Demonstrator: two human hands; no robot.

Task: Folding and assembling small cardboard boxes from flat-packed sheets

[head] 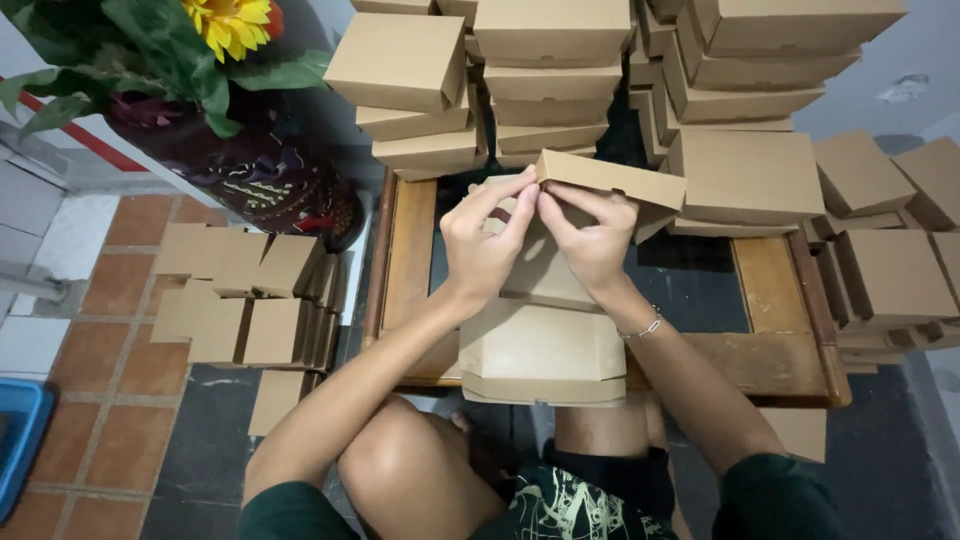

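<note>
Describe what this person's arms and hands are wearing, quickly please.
Both hands are bare, with no gloves or rings that I can make out. The right hand has a thin silver-coloured chain bracelet at the wrist; the left hand and its wrist carry nothing. Both forearms are uncovered, with dark green short sleeves near the shoulders.

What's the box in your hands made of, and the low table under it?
Box: looks like thin brown kraft cardboard, matte, with crisp fold edges, pinched by the left hand and right hand. Table: seemingly varnished wood, grain and slight sheen on the frame, around a dark inset panel, perhaps glass.
</note>
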